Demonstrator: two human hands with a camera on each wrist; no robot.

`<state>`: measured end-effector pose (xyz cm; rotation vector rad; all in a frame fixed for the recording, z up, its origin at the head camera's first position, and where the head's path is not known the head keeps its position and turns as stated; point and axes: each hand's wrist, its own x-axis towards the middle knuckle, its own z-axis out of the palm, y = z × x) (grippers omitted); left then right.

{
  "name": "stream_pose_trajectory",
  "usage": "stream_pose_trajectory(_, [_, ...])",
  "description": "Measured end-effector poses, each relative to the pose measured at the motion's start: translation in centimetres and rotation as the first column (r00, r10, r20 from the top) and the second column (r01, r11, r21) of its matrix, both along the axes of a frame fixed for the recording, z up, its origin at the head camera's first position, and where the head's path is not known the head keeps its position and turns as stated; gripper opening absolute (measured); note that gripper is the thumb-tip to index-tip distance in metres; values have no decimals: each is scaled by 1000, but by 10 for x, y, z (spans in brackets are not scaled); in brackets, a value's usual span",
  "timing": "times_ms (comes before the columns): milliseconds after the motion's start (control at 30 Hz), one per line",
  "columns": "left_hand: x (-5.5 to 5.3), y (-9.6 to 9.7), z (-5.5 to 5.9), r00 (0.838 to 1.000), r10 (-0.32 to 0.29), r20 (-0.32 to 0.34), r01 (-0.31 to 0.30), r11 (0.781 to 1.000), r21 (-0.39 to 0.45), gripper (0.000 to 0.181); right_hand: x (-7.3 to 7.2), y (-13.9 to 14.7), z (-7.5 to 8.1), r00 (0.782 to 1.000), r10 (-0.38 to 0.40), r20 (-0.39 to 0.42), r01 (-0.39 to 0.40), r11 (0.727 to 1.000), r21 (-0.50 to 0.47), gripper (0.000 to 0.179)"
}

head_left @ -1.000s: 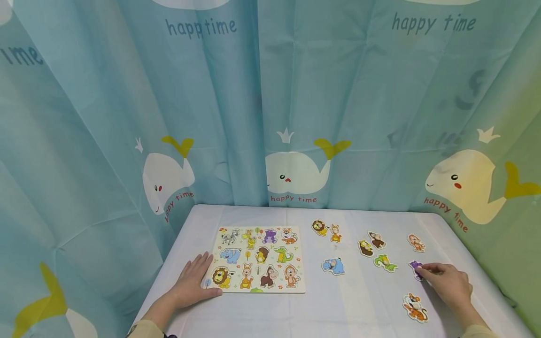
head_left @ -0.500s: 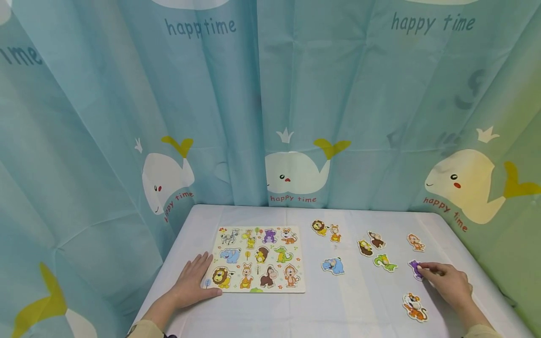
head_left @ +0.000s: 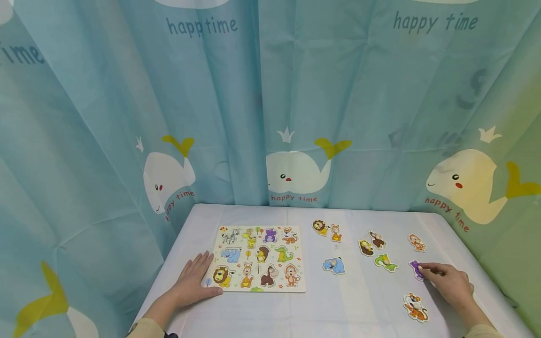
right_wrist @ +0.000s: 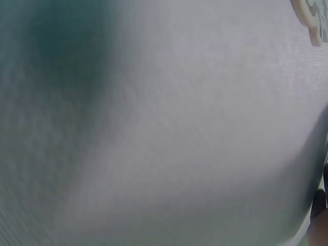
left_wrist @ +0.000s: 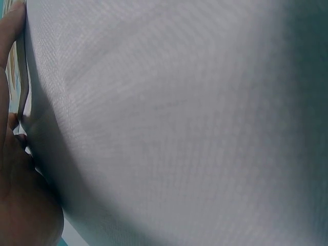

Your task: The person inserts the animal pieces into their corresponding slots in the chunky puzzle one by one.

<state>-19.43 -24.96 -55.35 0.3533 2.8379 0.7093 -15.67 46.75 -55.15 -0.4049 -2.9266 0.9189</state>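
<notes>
On the table's left half lies a puzzle board (head_left: 272, 256) with rows of animal pictures. My left hand (head_left: 190, 281) rests flat at its left edge, thumb by the near corner and fingers spread along the side. Over on the right, my right hand (head_left: 449, 284) pinches a purple hippo puzzle piece (head_left: 415, 270) between thumb and fingers, partly covering it. In the left wrist view, the left hand (left_wrist: 25, 205) shows at the left border beside the board's edge. The right wrist view catches only some fingers (right_wrist: 319, 205) at its lower right border.
Loose pieces lie right of the board: lion (head_left: 320, 227), kangaroo (head_left: 336, 233), elephant (head_left: 334, 266), gorilla (head_left: 377, 240), hedgehog (head_left: 366, 249), crocodile (head_left: 386, 263), monkey (head_left: 417, 242) and tiger (head_left: 416, 308). A blue whale-print curtain (head_left: 236, 117) hangs behind the white table (head_left: 262, 319).
Both hands stay in place; the right keeps its hold on the hippo piece with barely any movement. The head view has shifted very slightly.
</notes>
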Motion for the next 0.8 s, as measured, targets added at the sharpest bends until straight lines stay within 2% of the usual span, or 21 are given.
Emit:
stream_pose_trajectory(267, [0,0,-1,999,-11,-31,12,1000,20,119,0,1,-1,1000,4,12,-4,1000,0,51])
stream_pose_trajectory(467, [0,1,0,1000,-2,-9,2,1000,10,120,-2,3,-4,1000,-6,14,6,1000,10,50])
stream_pose_trajectory(633, [-1,1,0,1000,1,2,-1,1000,10,121,0,1,-3,1000,-13,1,13,1000,18,50])
stream_pose_trajectory(800, [-1,0,0,1000,-3,-8,3,1000,24,121,0,-4,2,999,11,-41,-9,999,44,49])
